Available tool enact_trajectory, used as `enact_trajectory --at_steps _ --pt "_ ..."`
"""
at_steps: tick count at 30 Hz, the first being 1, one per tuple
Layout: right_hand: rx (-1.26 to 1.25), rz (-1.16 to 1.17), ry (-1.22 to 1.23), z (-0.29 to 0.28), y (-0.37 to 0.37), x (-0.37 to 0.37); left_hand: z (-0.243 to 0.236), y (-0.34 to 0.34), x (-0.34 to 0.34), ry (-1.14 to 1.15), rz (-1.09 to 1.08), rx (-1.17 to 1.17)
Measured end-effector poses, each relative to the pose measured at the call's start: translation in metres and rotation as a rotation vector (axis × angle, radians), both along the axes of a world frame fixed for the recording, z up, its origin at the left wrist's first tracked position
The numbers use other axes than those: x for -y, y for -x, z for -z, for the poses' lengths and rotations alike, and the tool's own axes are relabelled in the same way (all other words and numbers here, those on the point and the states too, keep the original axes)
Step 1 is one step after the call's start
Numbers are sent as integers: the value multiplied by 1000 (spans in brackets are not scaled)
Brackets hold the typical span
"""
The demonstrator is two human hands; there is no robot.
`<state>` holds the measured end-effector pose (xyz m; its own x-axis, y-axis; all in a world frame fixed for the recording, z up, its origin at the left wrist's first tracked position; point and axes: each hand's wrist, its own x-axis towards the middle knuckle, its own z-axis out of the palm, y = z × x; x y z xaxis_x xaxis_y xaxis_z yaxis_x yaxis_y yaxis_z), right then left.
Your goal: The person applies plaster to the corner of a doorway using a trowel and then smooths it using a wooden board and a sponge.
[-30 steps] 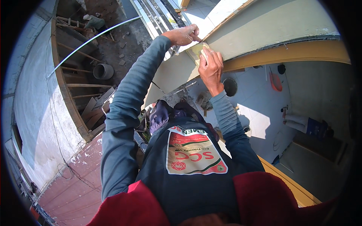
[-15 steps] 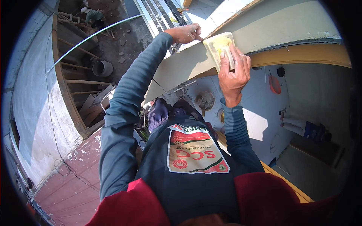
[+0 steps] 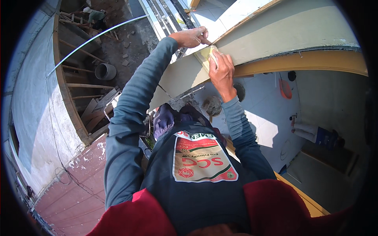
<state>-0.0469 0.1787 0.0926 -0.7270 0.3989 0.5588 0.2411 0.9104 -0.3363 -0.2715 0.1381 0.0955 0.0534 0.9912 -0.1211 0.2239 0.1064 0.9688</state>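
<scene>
In my right hand [image 3: 223, 73] is a worn, pale yellow plastering float [image 3: 204, 56], its flat face tilted against the grey plastered beam [image 3: 175, 76]. My fingers and thumb close around the float's back. Just beyond it, my left hand [image 3: 191, 37] has its fingers curled by the top edge of the beam. The fingertips meet the near end of a thin wooden strip [image 3: 248, 19] that runs along that edge; whether they pinch anything is hidden.
Below the beam is a pale floor with a mortar bucket [image 3: 213, 105] and an orange basin [image 3: 285, 89]. Metal rails [image 3: 167, 17] lie beyond my left hand. Down left, a person [image 3: 95, 18] works near a grey bucket [image 3: 105, 71]. Another person [image 3: 315, 133] stands below right.
My right hand has slid the float left along the beam, toward my left hand, and the float is now turned more edge-on. The left hand has hardly moved.
</scene>
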Motion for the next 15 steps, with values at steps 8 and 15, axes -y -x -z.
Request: enact_trajectory --at_steps 8,15 --pt "38 -8 137 -9 0 4 -6 1 1 -19 15 -7" --pt "-88 -73 149 -14 -16 19 -1 3 -1 -8 28 -21"
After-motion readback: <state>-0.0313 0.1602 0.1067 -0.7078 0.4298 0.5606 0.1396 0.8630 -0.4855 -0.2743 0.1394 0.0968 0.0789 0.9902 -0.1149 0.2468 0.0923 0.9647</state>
